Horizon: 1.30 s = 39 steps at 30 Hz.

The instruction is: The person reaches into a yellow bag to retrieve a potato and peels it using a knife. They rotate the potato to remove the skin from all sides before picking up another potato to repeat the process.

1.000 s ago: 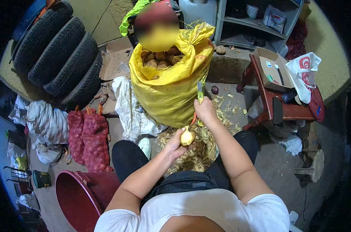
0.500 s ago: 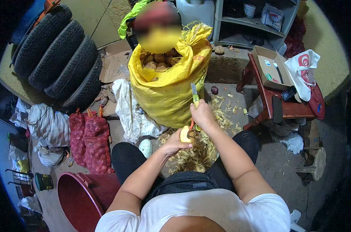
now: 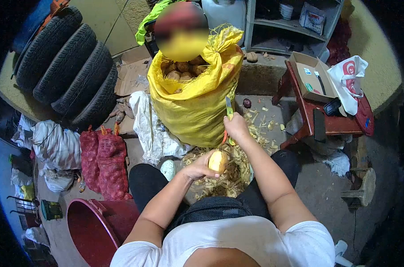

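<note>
My left hand [image 3: 201, 167] is closed around a pale, mostly peeled potato [image 3: 217, 162], held low between my knees. My right hand [image 3: 237, 127] grips a small knife [image 3: 229, 106] with a yellow-green handle, its blade pointing up and away from me. From the lower side of the same fist sticks an orange-red tool end [image 3: 224, 137], possibly a peeler, apart from the potato. Beneath both hands lies a heap of potato peelings [image 3: 231, 178]. Just beyond stands a yellow sack [image 3: 191, 113] of unpeeled potatoes [image 3: 183, 66], its top open.
A maroon tub [image 3: 93, 222] lies at my left, near red mesh bags [image 3: 110, 162]. Several tires [image 3: 70, 66] lean at the far left. On the right, a red stool [image 3: 340, 127] bears a cardboard box [image 3: 309, 80]. A small purple onion [image 3: 247, 103] lies beyond my right hand.
My right hand has moved slightly right, taking the orange-red tool end off the potato. My left hand has turned the potato more upright, showing its pale side.
</note>
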Tool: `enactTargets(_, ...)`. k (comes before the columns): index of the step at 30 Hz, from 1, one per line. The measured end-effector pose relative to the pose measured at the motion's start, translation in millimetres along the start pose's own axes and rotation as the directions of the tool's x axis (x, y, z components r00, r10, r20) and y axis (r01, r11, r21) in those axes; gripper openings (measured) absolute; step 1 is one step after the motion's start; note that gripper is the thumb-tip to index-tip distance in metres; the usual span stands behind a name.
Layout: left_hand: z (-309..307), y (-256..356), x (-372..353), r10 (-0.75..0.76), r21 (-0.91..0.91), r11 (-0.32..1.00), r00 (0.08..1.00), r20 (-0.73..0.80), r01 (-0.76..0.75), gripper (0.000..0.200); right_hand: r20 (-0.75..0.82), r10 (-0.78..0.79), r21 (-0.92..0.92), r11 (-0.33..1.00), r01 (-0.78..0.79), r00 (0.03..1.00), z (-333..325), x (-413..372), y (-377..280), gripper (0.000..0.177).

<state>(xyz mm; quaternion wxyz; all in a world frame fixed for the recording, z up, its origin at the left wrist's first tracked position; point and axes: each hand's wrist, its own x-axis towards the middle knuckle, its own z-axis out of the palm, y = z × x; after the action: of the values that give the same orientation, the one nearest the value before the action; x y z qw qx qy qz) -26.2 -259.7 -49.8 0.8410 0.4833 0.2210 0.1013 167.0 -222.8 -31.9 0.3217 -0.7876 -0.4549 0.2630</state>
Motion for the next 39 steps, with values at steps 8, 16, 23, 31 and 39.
enactTargets(8, -0.3, 8.7, -3.0, 0.041, 0.061, 0.997, 0.996, 0.085, -0.046, 0.088, -0.176, 0.081, -0.006, 0.997, -0.083, 0.981, -6.7, 34.0, 26.0, 0.034)
enactTargets(16, -20.8, 1.7, 13.8, 0.097, 0.025, 0.995, 0.993, -0.071, -0.095, 0.08, 0.806, -0.262, 0.591, 0.311, -0.744, 0.531, -20.6, -10.6, -1.5, 0.02)
enactTargets(23, -10.5, 3.7, 5.2, 0.093, -0.145, 0.982, 0.976, -0.196, -0.123, 0.079, 0.261, 0.057, 0.649, 0.729, -0.219, 0.964, -13.7, 10.4, 13.0, 0.03)
enactTargets(31, 9.3, 13.3, 3.5, 0.398, 0.662, 0.746, 0.842, -0.365, -0.066, 0.082, -0.217, -0.073, 0.193, 0.974, 0.116, 0.973, -11.4, 8.5, 5.1, 0.033)
enactTargets(39, 14.3, 4.1, 8.9, 0.444, 0.792, 0.609, 0.809, -0.385, 0.042, 0.091, -0.205, -0.148, 0.098, 0.98, 0.171, 0.968, -5.4, -20.9, -25.8, 0.032)
